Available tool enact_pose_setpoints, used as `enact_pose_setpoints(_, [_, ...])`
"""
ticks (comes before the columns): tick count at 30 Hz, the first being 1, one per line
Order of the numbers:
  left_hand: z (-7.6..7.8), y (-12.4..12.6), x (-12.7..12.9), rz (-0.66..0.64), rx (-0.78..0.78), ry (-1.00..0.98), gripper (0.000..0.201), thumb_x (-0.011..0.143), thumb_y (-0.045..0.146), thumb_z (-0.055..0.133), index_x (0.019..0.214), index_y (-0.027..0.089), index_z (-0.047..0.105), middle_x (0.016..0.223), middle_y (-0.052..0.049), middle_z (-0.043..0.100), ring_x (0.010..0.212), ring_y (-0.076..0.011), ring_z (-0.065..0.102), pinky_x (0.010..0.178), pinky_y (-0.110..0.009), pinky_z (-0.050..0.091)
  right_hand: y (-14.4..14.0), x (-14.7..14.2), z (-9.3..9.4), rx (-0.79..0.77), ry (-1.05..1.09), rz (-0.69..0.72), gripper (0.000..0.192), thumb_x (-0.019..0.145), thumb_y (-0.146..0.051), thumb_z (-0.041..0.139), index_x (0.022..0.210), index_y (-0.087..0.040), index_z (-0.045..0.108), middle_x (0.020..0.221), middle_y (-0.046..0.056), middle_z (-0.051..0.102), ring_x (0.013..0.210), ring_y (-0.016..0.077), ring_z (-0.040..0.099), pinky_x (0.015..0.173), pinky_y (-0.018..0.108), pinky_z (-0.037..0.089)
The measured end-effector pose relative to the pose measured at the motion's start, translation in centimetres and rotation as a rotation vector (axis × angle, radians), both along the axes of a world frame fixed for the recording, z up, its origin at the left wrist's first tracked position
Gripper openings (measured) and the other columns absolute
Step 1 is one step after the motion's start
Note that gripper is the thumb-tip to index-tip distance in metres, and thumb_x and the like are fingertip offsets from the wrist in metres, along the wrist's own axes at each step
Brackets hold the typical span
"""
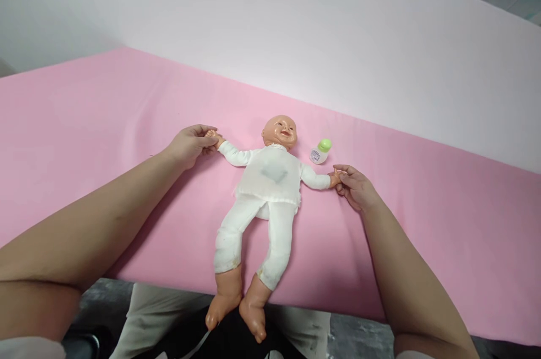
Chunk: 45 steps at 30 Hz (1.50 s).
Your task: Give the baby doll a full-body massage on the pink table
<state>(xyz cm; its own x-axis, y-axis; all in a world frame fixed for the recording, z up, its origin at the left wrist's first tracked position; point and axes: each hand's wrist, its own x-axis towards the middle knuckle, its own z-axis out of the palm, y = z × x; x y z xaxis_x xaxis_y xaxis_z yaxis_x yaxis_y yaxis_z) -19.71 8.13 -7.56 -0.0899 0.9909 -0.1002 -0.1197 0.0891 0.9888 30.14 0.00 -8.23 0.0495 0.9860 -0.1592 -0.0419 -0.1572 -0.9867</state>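
Lying face up on the pink cloth-covered table (pixel 105 139), the plastic baby doll in white clothes (pixel 264 190) spreads its arms toward ten and four o'clock, bare feet hanging over the near edge. The left hand (pixel 192 145) pinches one doll fist with closed fingers; the right hand (pixel 355 185) grips the other. A small white bottle with green cap (pixel 320 151) lies at two o'clock from the doll's head.

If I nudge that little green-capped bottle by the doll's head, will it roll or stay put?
The bottle lies on its side on the pink cloth, so it would probably roll. It looks small and likely light. The soft cloth may slow it.
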Motion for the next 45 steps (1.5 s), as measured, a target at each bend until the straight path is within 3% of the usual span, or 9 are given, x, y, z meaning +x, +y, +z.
enact_pose_setpoints(6, [0.9, -0.8, 0.8, -0.102, -0.015, -0.124, 0.040, 0.062, 0.011, 0.087, 0.100, 0.016, 0.077, 0.097, -0.008, 0.074, 0.073, -0.0148, 0.065, 0.063, -0.026, 0.052, -0.1, -1.3, 0.7, 0.035, 0.200, -0.044, 0.049, 0.068, -0.035, 0.096, 0.110, -0.023, 0.075, 0.102, 0.007, 0.082, 0.057, 0.0084, 0.051, 0.051, 0.022, 0.044])
enact_pose_setpoints(9, [1.0, -1.1, 1.1, -0.226, -0.064, -0.049, 0.035, 0.066, 0.018, 0.091, 0.098, 0.017, 0.076, 0.091, -0.007, 0.073, 0.071, -0.0161, 0.065, 0.063, -0.028, 0.053, -0.5, -2.4, 1.0, 0.072, 0.262, -0.007, 0.053, 0.067, -0.036, 0.096, 0.114, -0.023, 0.076, 0.089, 0.003, 0.077, 0.057, 0.0089, 0.051, 0.051, 0.022, 0.045])
enact_pose_setpoints(15, [0.2, -1.2, 1.3, -0.308, -0.111, 0.116, 0.024, 0.083, 0.030, 0.085, 0.092, 0.016, 0.068, 0.082, -0.005, 0.070, 0.071, -0.0171, 0.066, 0.065, -0.030, 0.052, -1.2, -3.7, -0.1, 0.054, -0.019, 0.085, 0.065, 0.077, -0.050, 0.093, 0.128, -0.019, 0.065, 0.068, -0.002, 0.069, 0.052, 0.0130, 0.057, 0.047, 0.023, 0.044])
enact_pose_setpoints(21, [0.7, -1.6, 1.8, -0.089, 0.192, 0.169, 0.032, 0.082, 0.035, 0.087, 0.094, 0.018, 0.063, 0.073, 0.000, 0.065, 0.065, -0.0145, 0.063, 0.063, -0.029, 0.055, -0.5, -3.8, -0.5, 0.146, -0.180, -0.149, 0.056, 0.080, -0.065, 0.086, 0.102, -0.018, 0.066, 0.071, 0.004, 0.072, 0.056, 0.0162, 0.064, 0.051, 0.027, 0.054])
enact_pose_setpoints(26, [2.3, -5.2, 4.3, -0.132, 0.443, 0.375, 0.049, 0.081, 0.042, 0.086, 0.121, 0.017, 0.073, 0.108, -0.010, 0.079, 0.095, -0.0263, 0.076, 0.082, -0.038, 0.065, -3.0, -6.8, 0.8, 0.507, -0.466, -0.251, 0.047, 0.090, -0.050, 0.082, 0.122, -0.022, 0.064, 0.112, 0.011, 0.077, 0.093, 0.0255, 0.076, 0.089, 0.046, 0.067])
enact_pose_setpoints(30, [2.6, -7.6, 6.0, -0.381, 0.794, 0.755, 0.041, 0.087, 0.035, 0.078, 0.126, 0.022, 0.078, 0.125, -0.009, 0.080, 0.110, -0.0274, 0.078, 0.097, -0.037, 0.064, -5.6, -10.3, 1.2, 0.853, -0.844, 0.070, 0.036, 0.094, -0.025, 0.075, 0.129, -0.026, 0.069, 0.136, 0.012, 0.072, 0.124, 0.0310, 0.071, 0.107, 0.052, 0.061])
enact_pose_setpoints(34, [2.4, -7.7, 6.2, -0.591, 1.014, 0.918, 0.040, 0.095, 0.031, 0.071, 0.135, 0.026, 0.076, 0.142, -0.011, 0.074, 0.123, -0.0255, 0.076, 0.104, -0.035, 0.063, -6.2, -11.6, 1.1, 1.057, -1.032, 0.293, 0.046, 0.093, -0.005, 0.062, 0.134, -0.024, 0.071, 0.144, 0.015, 0.068, 0.122, 0.0308, 0.068, 0.105, 0.052, 0.061])
enact_pose_setpoints(41, [1.9, -7.4, 6.3, -0.557, 1.048, 1.040, 0.040, 0.099, 0.032, 0.068, 0.137, 0.028, 0.075, 0.143, -0.009, 0.073, 0.120, -0.0245, 0.076, 0.102, -0.035, 0.062, -5.6, -11.1, 0.7, 1.006, -1.059, 0.278, 0.043, 0.099, -0.013, 0.063, 0.139, -0.029, 0.071, 0.147, 0.012, 0.067, 0.123, 0.0301, 0.068, 0.106, 0.053, 0.062])
enact_pose_setpoints(45, [1.7, -6.9, 6.2, -0.381, 0.840, 0.899, 0.037, 0.095, 0.042, 0.070, 0.127, 0.025, 0.077, 0.123, -0.008, 0.080, 0.102, -0.0241, 0.077, 0.091, -0.035, 0.062, -4.4, -9.7, 0.1, 0.803, -0.779, 0.121, 0.034, 0.103, -0.031, 0.066, 0.136, -0.029, 0.068, 0.137, 0.010, 0.072, 0.130, 0.0291, 0.069, 0.116, 0.054, 0.057])
